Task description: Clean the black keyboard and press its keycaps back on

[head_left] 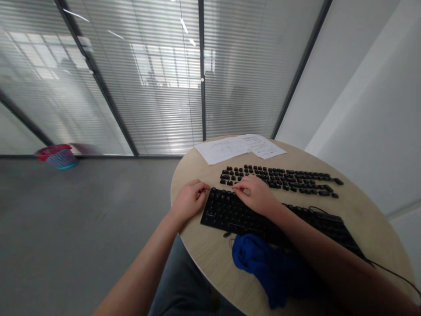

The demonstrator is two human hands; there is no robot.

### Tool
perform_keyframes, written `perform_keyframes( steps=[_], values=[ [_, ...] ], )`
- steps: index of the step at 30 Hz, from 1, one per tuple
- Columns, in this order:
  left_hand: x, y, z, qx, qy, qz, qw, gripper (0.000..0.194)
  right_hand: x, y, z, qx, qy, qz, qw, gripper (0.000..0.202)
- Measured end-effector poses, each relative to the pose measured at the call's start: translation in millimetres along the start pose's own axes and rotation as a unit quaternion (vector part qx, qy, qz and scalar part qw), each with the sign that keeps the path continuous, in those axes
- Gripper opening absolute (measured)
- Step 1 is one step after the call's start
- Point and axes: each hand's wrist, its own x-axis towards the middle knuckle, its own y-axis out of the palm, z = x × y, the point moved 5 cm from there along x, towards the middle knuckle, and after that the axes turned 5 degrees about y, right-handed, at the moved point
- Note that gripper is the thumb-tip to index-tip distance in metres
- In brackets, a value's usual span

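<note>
A black keyboard lies on the round wooden table, most of its visible left part without keycaps and a few caps along its top left edge. Loose black keycaps are spread in rows behind it. My left hand rests at the keyboard's top left corner, its fingers curled and pressed together; what they hold, if anything, is hidden. My right hand is over the keyboard's back edge, thumb and forefinger pinched near the top row, and anything between them is too small to name.
Printed papers lie at the back of the table. A blue cloth is bunched at the front, beside a small dark tool. A cable runs off to the right. A pink and blue basket stands on the floor by the glass wall.
</note>
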Motion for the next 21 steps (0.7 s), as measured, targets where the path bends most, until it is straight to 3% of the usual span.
perform_keyframes(
  steps=[5, 11, 16, 21],
  values=[
    [-1.6, 8.1, -33.2, -0.020, 0.057, -0.007, 0.998, 0.030, 7.7, -25.5, -3.2, 0.015, 0.017, -0.039, 0.999, 0.015],
    [-8.8, 31.2, -58.5, 0.036, 0.119, 0.029, 0.992, 0.032, 21.4, -41.1, -17.2, -0.035, 0.051, 0.005, 0.998, 0.017],
    [-16.6, 31.7, -63.2, 0.061, 0.128, 0.052, 0.988, 0.032, 46.6, -55.0, -72.3, -0.121, 0.130, 0.045, 0.983, 0.023],
    [-17.5, 32.2, -63.3, 0.072, 0.134, 0.063, 0.986, 0.038, 65.6, -40.4, -126.4, -0.180, 0.217, 0.105, 0.954, 0.026]
  ],
)
